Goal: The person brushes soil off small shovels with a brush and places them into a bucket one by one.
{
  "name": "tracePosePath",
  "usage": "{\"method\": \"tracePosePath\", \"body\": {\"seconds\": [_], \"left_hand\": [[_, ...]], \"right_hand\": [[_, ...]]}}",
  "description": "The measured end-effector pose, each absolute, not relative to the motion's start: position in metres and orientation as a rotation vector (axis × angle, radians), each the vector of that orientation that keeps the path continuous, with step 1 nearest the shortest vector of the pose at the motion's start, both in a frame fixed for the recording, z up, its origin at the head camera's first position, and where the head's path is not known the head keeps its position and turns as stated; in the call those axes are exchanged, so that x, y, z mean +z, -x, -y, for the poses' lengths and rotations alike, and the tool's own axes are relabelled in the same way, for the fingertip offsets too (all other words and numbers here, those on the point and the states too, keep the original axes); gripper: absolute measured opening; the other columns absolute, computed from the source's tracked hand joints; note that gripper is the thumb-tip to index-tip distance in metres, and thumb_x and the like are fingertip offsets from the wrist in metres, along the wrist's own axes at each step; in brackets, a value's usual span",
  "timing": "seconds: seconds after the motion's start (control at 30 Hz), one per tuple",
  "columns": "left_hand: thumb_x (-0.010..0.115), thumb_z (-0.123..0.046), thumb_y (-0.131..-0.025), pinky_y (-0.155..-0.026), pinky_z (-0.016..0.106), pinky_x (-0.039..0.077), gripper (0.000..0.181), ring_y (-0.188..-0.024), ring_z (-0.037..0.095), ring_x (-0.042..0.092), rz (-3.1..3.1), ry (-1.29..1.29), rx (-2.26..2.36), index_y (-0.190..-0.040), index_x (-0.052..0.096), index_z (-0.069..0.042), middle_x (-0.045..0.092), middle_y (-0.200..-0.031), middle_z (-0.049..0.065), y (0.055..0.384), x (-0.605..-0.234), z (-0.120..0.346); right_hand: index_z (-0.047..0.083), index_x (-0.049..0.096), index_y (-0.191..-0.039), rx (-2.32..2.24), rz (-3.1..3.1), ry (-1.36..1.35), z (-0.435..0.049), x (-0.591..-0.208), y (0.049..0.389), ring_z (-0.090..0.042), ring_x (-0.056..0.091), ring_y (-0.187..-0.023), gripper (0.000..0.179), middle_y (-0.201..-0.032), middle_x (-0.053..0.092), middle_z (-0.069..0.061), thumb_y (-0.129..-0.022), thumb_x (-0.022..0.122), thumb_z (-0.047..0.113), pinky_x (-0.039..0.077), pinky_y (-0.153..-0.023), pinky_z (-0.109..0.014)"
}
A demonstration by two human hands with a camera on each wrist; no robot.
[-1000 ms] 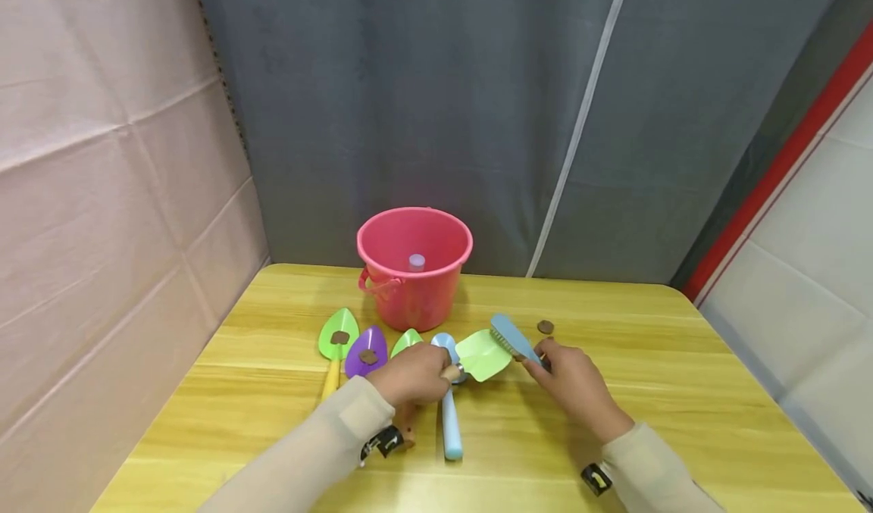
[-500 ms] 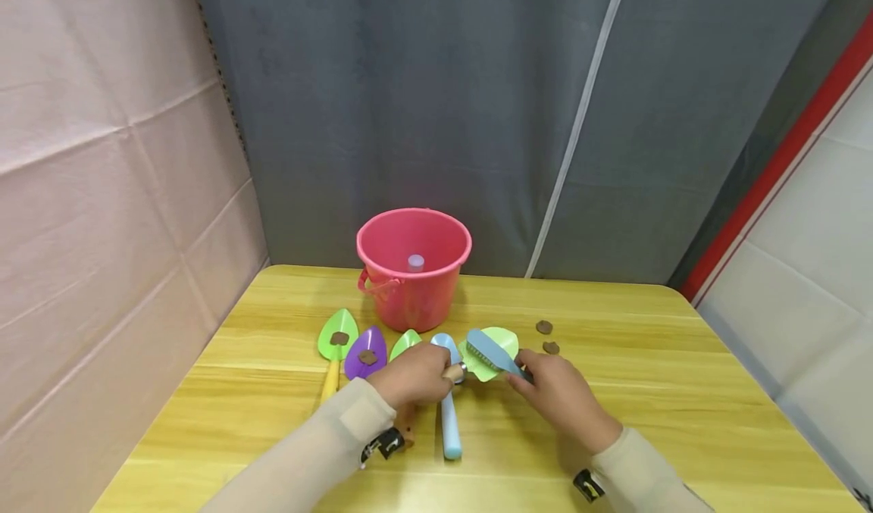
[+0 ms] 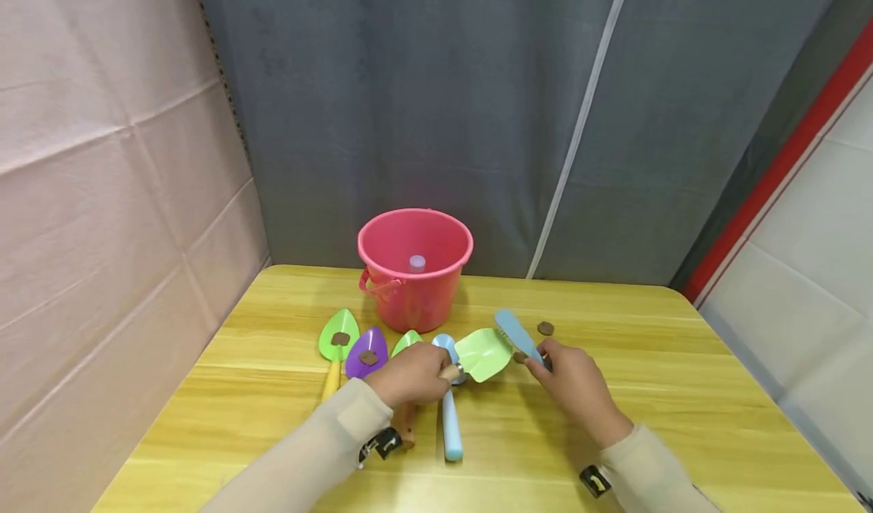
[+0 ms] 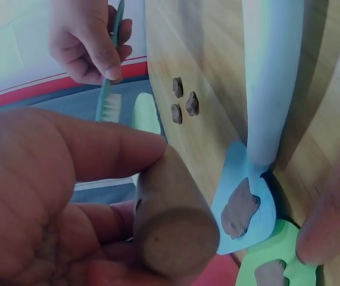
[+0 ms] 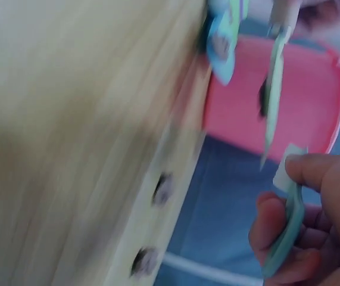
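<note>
My left hand (image 3: 412, 375) grips the wooden handle (image 4: 175, 238) of a light green toy shovel (image 3: 483, 355), its blade raised and pointing right. In my right hand (image 3: 576, 384) is a pale blue brush (image 3: 518, 336), pinched by its handle; its white bristles (image 4: 111, 108) face the blade near its right edge. Brown clay-like lumps (image 3: 546, 327) lie on the table by the right hand, several seen in the left wrist view. A dark lump (image 5: 264, 98) shows against the blade's side in the right wrist view; whether it sticks there I cannot tell.
Left of the raised shovel lie a green shovel (image 3: 339, 325) with a yellow handle, a purple one (image 3: 359, 361), another green one (image 3: 406, 339) and a light blue one (image 3: 452, 430), with brown pieces on their blades. Behind stands a pink bucket (image 3: 419, 301) containing a pale purple object (image 3: 417, 263).
The brush passed left over the shovel blade, then returned right to its edge. The blade tilted and turned back meanwhile. My left hand has stayed nearly in place.
</note>
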State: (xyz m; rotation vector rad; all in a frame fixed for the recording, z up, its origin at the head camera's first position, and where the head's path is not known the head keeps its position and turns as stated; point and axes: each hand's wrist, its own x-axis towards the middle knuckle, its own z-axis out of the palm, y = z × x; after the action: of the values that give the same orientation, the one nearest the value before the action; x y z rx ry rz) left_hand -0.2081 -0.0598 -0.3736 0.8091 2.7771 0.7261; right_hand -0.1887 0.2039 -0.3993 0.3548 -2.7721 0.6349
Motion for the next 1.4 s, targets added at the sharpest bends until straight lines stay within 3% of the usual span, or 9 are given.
{"method": "tracePosePath", "body": {"seconds": [0.27, 0.63, 0.87, 1.2, 1.4], "left_hand": [[0.066, -0.017, -0.090, -0.060, 0.028, 0.044, 0.022, -0.061, 0.013, 0.047, -2.785, -0.794, 0.739, -0.072, 0.055, -0.012, 0.049, -0.063, -0.002, 0.208, -0.371, 0.058], [0.062, -0.020, -0.094, -0.058, 0.028, 0.043, 0.028, -0.059, 0.013, 0.047, -2.787, -0.775, 0.751, -0.069, 0.054, -0.014, 0.047, -0.060, -0.003, 0.210, -0.377, 0.063], [0.063, -0.021, -0.094, -0.058, 0.028, 0.043, 0.028, -0.059, 0.013, 0.047, -2.780, -0.786, 0.778, -0.068, 0.054, -0.014, 0.047, -0.060, -0.003, 0.210, -0.377, 0.064], [0.066, -0.016, -0.088, -0.059, 0.029, 0.044, 0.020, -0.062, 0.013, 0.049, -2.780, -0.755, 0.813, -0.072, 0.055, -0.013, 0.050, -0.065, -0.002, 0.208, -0.377, 0.062], [0.067, -0.016, -0.087, -0.060, 0.028, 0.043, 0.020, -0.062, 0.013, 0.048, -2.799, -0.790, 0.788, -0.071, 0.054, -0.014, 0.049, -0.063, -0.004, 0.207, -0.377, 0.063]], "right_hand": [[0.012, 0.063, -0.087, 0.634, 2.765, -0.582, -0.173, -0.396, 0.176, -0.002, 0.039, -0.051, 0.016, -0.062, 0.048, 0.012, -0.087, 0.077, 0.018, 0.034, -0.046, -0.022], [0.008, 0.065, -0.089, 0.583, 2.792, -0.449, -0.195, -0.409, 0.201, -0.006, 0.038, -0.048, 0.017, -0.060, 0.048, 0.009, -0.090, 0.075, 0.022, 0.032, -0.044, -0.022], [0.010, 0.060, -0.087, 0.656, 2.793, -0.377, -0.208, -0.403, 0.208, -0.005, 0.031, -0.045, 0.023, -0.054, 0.041, 0.007, -0.090, 0.074, 0.028, 0.026, -0.043, -0.022], [0.013, 0.065, -0.089, 0.716, 2.782, -0.772, -0.175, -0.398, 0.190, -0.001, 0.043, -0.056, 0.012, -0.070, 0.055, 0.012, -0.089, 0.076, 0.019, 0.040, -0.050, -0.022], [0.015, 0.063, -0.086, 0.655, 2.803, -0.665, -0.174, -0.401, 0.188, -0.002, 0.041, -0.055, 0.016, -0.066, 0.050, 0.012, -0.087, 0.077, 0.021, 0.037, -0.048, -0.022]]}}
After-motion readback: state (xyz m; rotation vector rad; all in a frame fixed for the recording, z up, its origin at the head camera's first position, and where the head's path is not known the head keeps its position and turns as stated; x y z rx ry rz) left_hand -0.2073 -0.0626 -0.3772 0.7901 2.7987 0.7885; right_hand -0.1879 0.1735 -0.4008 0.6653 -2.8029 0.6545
